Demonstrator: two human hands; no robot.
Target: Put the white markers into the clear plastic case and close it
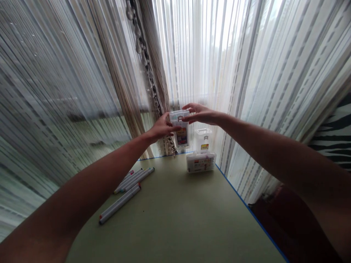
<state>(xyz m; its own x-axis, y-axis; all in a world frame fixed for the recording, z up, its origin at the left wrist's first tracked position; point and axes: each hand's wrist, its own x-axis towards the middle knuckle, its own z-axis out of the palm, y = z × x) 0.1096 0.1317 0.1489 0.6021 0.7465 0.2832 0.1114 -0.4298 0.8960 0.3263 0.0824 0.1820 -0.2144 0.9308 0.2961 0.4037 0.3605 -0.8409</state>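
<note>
A clear plastic marker case (182,138) with a dark and orange label stands upright at the table's far edge, held between my two hands. My left hand (162,128) grips its left side, thumb across the front. At the top right corner my right hand (199,113) pinches the case near its lid and latch, fingers over the top. Whether the latch is fastened I cannot tell. Close by on the right are a second clear case (203,137) with a yellow label and, in front of it, a white case (201,163) lying low with markers showing through.
Several white markers (134,180) with coloured ends lie at the left of the green table (175,219), and more white markers (120,202) lie nearer me. A blue edge (241,197) borders the table. Sheer striped curtains (197,54) and a bead string (149,73) hang directly behind.
</note>
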